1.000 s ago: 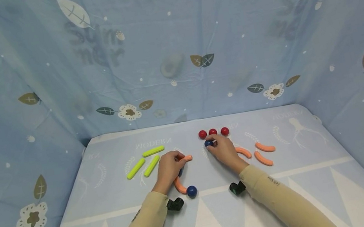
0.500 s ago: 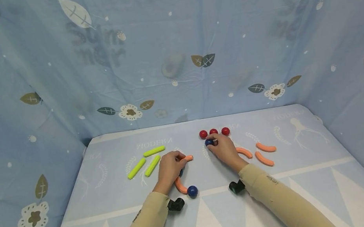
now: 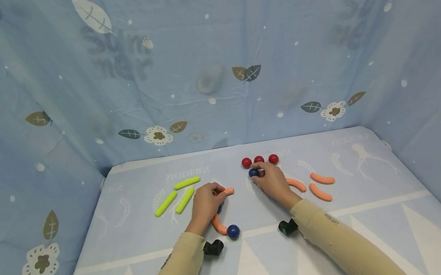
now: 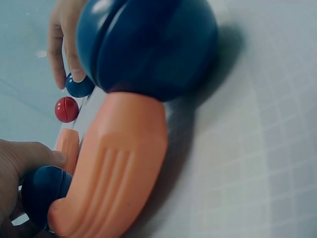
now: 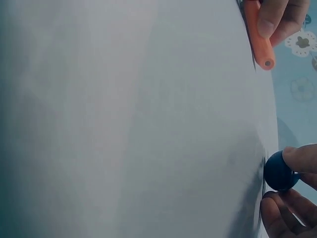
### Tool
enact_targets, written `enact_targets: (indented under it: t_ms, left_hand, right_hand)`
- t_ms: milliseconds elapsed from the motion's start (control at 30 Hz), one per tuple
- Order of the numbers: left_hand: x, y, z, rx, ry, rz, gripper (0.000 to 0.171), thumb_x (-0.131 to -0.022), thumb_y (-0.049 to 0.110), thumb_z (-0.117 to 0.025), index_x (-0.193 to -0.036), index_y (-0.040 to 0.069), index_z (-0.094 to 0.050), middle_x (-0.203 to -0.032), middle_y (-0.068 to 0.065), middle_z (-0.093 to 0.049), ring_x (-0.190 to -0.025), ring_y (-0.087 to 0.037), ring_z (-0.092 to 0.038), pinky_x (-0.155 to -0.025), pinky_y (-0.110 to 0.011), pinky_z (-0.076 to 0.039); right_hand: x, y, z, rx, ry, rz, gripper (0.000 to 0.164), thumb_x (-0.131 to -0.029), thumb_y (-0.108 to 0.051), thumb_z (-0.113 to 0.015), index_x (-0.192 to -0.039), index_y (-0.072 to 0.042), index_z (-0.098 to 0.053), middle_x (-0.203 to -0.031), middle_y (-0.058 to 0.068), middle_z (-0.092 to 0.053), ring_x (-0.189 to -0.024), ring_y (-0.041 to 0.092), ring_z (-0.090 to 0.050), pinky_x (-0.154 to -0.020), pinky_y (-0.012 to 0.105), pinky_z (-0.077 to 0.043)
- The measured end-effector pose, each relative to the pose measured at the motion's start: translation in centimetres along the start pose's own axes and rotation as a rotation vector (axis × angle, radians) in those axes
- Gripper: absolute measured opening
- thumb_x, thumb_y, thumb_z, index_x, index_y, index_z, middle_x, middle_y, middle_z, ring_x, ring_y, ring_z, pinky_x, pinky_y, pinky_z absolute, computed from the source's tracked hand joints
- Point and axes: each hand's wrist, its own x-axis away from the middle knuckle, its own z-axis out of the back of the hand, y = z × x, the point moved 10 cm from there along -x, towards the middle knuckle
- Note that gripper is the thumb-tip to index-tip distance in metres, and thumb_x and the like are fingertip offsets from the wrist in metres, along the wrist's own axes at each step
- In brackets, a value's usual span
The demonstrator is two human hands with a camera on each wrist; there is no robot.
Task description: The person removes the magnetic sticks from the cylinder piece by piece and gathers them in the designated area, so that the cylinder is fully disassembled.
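My left hand [image 3: 207,204] pinches an orange curved stick [image 3: 229,191] left of the table's middle; its thumb lies on the stick in the left wrist view. Against that stick sits a blue ball [image 4: 44,191], mostly hidden by the hand in the head view. A second orange curved stick [image 3: 219,225] runs from there toward a nearer blue ball [image 3: 233,232], touching it in the left wrist view. Farther right, my right hand [image 3: 274,182] holds another blue ball [image 3: 254,172] between thumb and fingers, on or just above the table.
Three red balls [image 3: 246,163] lie in a row beyond the right hand. Several orange curved sticks [image 3: 320,192] are to its right, one partly behind the hand. Three lime-green sticks [image 3: 164,204] lie left of the left hand. Patterned blue cloth [image 3: 216,109] hangs around the table.
The blue ball in my right hand has shifted very slightly toward the red balls. My left hand holds its place on the orange curved stick.
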Motion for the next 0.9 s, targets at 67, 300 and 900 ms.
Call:
enact_targets:
  t_ms: [67,300,900]
  left_hand:
    - [0.0,0.0,0.0,0.000,-0.002,-0.001,0.008,-0.091,0.022,-0.078,-0.095,0.014,-0.077,-0.086,0.002,-0.069,-0.072,-0.013,-0.056,-0.064,-0.029,-0.049]
    - [0.2,0.1,0.1,-0.005,0.005,-0.003,0.010,-0.092,0.023,-0.078,-0.097,0.014,-0.078,-0.088,0.001,-0.069,-0.072,-0.012,-0.056,-0.064,-0.029,-0.049]
    - [0.6,-0.2,0.3,0.007,0.006,0.020,0.017,-0.094,0.026,-0.075,-0.105,0.013,-0.077,-0.088,0.002,-0.066,-0.077,-0.015,-0.055,-0.069,-0.030,-0.050]
  right_hand:
    - [0.1,0.0,0.1,-0.003,0.002,0.002,0.038,-0.091,-0.014,-0.078,-0.128,-0.011,-0.069,-0.112,0.010,-0.068,-0.095,0.023,-0.063,-0.086,0.040,-0.056]
    - [0.5,-0.3,0.6,-0.018,0.017,0.023,0.042,-0.089,-0.013,-0.080,-0.129,-0.009,-0.069,-0.107,0.009,-0.067,-0.090,0.021,-0.060,-0.075,0.037,-0.053]
    - [2.9,-1.0,1.1,-0.006,0.006,0.067,0.042,-0.089,-0.016,-0.080,-0.130,-0.013,-0.070,-0.123,0.014,-0.058,-0.097,0.024,-0.065,-0.080,0.041,-0.056]
